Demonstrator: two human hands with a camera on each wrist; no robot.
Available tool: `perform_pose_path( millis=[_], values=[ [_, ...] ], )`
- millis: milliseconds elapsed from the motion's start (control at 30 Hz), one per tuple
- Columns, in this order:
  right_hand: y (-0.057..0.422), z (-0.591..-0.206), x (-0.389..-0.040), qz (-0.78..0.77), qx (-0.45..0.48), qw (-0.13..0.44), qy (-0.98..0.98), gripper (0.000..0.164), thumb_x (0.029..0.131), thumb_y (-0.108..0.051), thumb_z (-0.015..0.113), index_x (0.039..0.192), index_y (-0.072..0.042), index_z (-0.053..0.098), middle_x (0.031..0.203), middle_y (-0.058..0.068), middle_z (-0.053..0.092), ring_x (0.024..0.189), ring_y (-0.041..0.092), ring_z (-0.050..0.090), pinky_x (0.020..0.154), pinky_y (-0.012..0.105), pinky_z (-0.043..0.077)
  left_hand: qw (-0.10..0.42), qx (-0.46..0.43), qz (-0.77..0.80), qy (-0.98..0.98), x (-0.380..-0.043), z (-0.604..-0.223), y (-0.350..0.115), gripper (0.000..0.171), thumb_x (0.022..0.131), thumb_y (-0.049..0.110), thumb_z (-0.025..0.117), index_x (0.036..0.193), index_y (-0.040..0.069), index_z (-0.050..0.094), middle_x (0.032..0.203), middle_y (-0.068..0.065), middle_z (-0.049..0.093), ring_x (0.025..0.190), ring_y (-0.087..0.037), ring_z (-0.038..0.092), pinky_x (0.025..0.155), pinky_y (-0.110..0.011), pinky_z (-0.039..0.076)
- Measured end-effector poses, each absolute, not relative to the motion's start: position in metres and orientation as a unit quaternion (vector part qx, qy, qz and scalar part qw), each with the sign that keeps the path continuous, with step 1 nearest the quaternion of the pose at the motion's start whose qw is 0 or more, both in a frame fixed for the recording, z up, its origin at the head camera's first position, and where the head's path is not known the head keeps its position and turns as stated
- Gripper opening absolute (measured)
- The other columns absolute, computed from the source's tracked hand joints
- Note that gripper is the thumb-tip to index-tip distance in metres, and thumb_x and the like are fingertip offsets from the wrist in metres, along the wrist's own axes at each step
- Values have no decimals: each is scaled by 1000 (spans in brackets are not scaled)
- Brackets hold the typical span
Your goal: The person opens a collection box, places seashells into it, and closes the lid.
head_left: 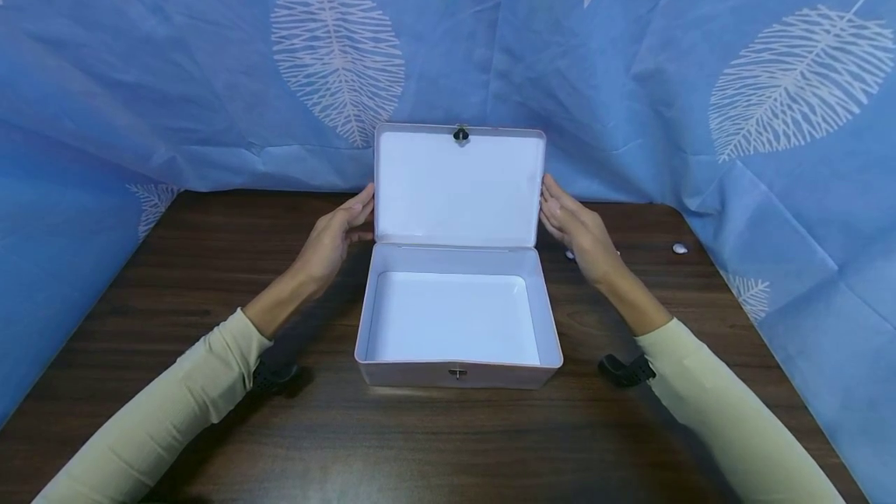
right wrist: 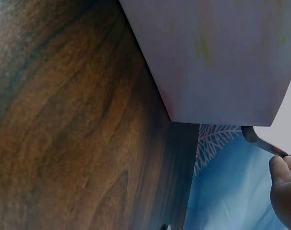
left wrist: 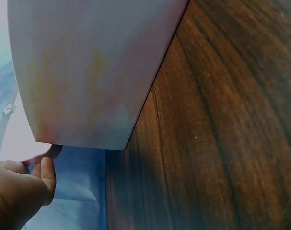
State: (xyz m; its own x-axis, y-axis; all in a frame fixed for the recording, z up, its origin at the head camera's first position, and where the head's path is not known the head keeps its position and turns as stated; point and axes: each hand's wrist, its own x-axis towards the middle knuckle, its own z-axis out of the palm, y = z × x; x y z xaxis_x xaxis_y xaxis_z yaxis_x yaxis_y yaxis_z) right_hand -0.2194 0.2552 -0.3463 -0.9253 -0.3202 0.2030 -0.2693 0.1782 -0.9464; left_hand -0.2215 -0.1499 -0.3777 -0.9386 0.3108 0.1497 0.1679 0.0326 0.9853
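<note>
A shallow rectangular metal box (head_left: 459,376) stands on the table with its hinged lid (head_left: 458,185) raised upright. Its white inside holds nothing. A small dark clasp (head_left: 460,134) sits at the lid's top edge, with a metal catch (head_left: 457,372) on the front wall. My left hand (head_left: 327,243) touches the lid's left side edge with fairly straight fingers. On the opposite side edge, the fingertips of my right hand (head_left: 582,236) rest against the lid. Pale pink and yellow smudges colour the box's side wall (left wrist: 87,76) in the left wrist view.
The dark wood-grain table (head_left: 448,446) extends around the box. A blue cloth with white leaf prints (head_left: 490,37) hangs behind it and along both sides. One small whitish object (head_left: 680,248) lies near the right edge, and another (head_left: 570,254) beside my right hand.
</note>
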Motion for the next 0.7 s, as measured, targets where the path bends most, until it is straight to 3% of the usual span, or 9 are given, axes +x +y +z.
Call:
perform_pose_path(
  millis=[367, 700],
  values=[
    [256, -351, -223, -598, -162, 64, 782, 69, 123, -35, 34, 180, -3, 12, 190, 12, 11, 176, 34, 15, 137, 40, 26, 82, 143, 669, 725, -221, -381, -146, 65, 124, 37, 24, 180, 7, 19, 190, -3, 17, 178, -23, 15, 138, -63, 26],
    [253, -359, -227, -605, -140, 101, 777, 73, 122, -40, 32, 180, -2, 8, 191, 12, 8, 176, 34, 13, 140, 54, 17, 105, 129, 664, 729, -219, -386, -148, 68, 124, 41, 27, 180, 4, 19, 191, -5, 15, 179, -24, 13, 140, -64, 23]
  ],
)
